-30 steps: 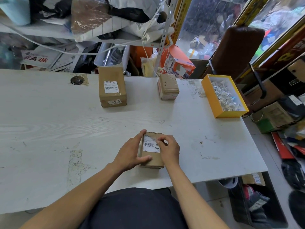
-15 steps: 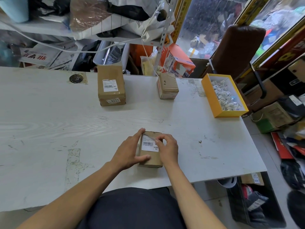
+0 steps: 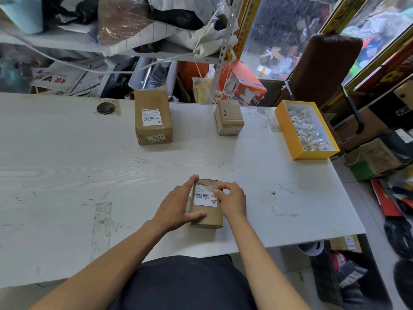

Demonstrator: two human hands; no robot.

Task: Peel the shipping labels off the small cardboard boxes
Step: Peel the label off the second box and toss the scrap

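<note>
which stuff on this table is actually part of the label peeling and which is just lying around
Part of the job:
- small brown cardboard box held by left hand
- its white barcode label, picked at by right hand
- taller brown labelled box at the back
- small squat brown box

Just lying about:
- yellow open box of wrapped pieces
- round dark disc on the white table

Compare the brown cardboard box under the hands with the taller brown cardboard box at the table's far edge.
The near brown cardboard box is held by the left hand while the right hand picks at its white label; the far brown cardboard box stands untouched. The far box also carries a "0275" sticker. Both bear barcode labels.
</note>
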